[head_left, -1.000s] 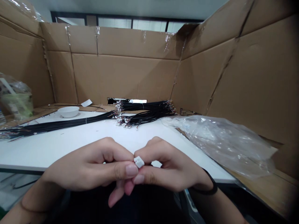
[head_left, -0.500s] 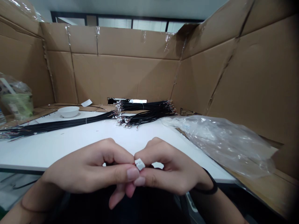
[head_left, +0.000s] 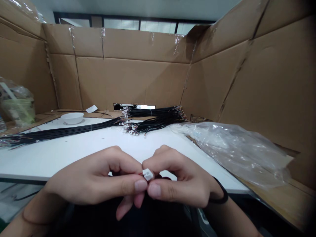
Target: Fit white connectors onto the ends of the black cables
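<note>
A: What do we have in hand?

B: Item one: a white connector (head_left: pixel 148 174), single, small, held between the fingertips of the two hands. A red wire (head_left: pixel 141 173) shows at its left side, by the left fingertips.

A: State of the fingers?

B: Left hand (head_left: pixel 96 179): thumb and forefinger pinched together on the connector's wired end. Right hand (head_left: pixel 181 174): thumb and forefinger curled in, a slight gap at the tips, forefinger against the connector; whether they grip it, we cannot tell.

A: And how far along do we put it?

B: By our judgement, mid-handling: the wire looks to be in the connector, yet how firmly it sits is hidden from us, and the piece is not yet set down.

A: Remaining stock?

B: Beyond the fingers, stacked black cable bundles (head_left: pixel 158 112), with many white connector ends (head_left: pixel 132 129) on their left. Beyond and left of the fingers, one long black bundle (head_left: pixel 61 131), bound by a pale band (head_left: pixel 91 127), loose coloured wire ends (head_left: pixel 10 141) furthest left.

A: Finished or waiting?

B: Bundled, certainly; which are finished and which remain to be handled, we cannot tell. We enter one piece as in progress, the rest as unsorted.
</note>
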Demonstrator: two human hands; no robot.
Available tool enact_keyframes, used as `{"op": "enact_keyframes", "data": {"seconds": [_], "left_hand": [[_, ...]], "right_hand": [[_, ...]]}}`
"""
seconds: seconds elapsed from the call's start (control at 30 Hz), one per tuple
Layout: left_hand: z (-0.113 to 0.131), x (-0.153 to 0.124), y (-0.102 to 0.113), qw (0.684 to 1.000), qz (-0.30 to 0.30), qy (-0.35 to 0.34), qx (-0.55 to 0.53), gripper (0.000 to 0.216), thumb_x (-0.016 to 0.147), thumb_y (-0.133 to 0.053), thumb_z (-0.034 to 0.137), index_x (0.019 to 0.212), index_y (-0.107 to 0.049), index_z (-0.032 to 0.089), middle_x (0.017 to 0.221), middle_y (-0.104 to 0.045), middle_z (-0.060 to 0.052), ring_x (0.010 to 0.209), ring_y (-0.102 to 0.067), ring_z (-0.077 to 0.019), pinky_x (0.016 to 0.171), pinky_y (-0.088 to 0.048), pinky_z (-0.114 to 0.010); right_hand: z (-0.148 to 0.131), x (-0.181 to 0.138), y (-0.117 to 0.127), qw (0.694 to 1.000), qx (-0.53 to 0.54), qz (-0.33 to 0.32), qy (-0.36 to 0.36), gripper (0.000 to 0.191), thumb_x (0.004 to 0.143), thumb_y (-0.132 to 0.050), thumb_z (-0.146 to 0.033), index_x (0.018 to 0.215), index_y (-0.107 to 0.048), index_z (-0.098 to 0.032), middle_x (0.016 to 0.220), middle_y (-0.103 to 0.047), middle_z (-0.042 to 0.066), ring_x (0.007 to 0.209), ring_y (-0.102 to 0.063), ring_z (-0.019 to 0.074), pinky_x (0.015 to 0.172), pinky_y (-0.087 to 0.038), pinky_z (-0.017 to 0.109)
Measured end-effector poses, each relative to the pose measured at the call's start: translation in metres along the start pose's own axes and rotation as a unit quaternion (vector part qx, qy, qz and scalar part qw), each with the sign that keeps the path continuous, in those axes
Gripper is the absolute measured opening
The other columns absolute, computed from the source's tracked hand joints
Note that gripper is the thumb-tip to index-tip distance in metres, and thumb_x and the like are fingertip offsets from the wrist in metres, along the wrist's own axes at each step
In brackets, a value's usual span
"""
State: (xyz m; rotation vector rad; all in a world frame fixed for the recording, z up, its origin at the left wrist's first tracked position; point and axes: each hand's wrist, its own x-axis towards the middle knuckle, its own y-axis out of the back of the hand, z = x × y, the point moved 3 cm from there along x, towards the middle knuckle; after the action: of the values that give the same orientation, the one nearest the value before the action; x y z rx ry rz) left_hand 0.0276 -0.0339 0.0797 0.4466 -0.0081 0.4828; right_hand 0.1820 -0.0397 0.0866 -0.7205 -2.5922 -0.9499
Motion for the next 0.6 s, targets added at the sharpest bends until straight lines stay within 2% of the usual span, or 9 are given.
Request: {"op": "enact_keyframes", "data": {"seconds": [0.07,0.23,0.6], "left_hand": [[0.0,0.0002,0.0001,1.0,0.0,-0.002,0.001,0.037,0.097,-0.047,0.038,0.075,-0.063,0.013,0.055,-0.057,-0.001,0.052,-0.053,-0.0083,0.048,-0.038,-0.014],[0.001,0.0019,0.0016,1.0,0.0,-0.003,0.003,0.036,0.097,-0.048,0.037,0.074,-0.063,0.013,0.055,-0.057,-0.001,0.052,-0.053,-0.0079,0.048,-0.037,-0.014],[-0.0037,0.0004,0.0014,1.0,0.003,-0.005,-0.015,0.036,0.097,-0.049,0.04,0.079,-0.064,0.013,0.055,-0.057,-0.001,0.053,-0.054,-0.0079,0.047,-0.039,-0.012]], "right_hand": [[0.0002,0.0003,0.0003,1.0,-0.005,-0.005,-0.003,0.034,0.096,-0.046,-0.031,0.085,-0.069,-0.008,0.092,-0.077,0.016,0.068,-0.065,0.0138,0.064,-0.051,0.023],[0.0009,0.0013,0.0006,1.0,-0.01,0.0,0.017,0.034,0.096,-0.046,-0.026,0.084,-0.07,-0.006,0.087,-0.077,0.018,0.054,-0.055,0.0101,0.053,-0.044,0.02],[-0.0026,0.0018,0.0012,0.999,-0.003,0.011,0.04,0.029,0.094,-0.049,-0.014,0.082,-0.072,0.0,0.073,-0.074,0.013,0.057,-0.053,0.0072,0.059,-0.047,0.012]]}}
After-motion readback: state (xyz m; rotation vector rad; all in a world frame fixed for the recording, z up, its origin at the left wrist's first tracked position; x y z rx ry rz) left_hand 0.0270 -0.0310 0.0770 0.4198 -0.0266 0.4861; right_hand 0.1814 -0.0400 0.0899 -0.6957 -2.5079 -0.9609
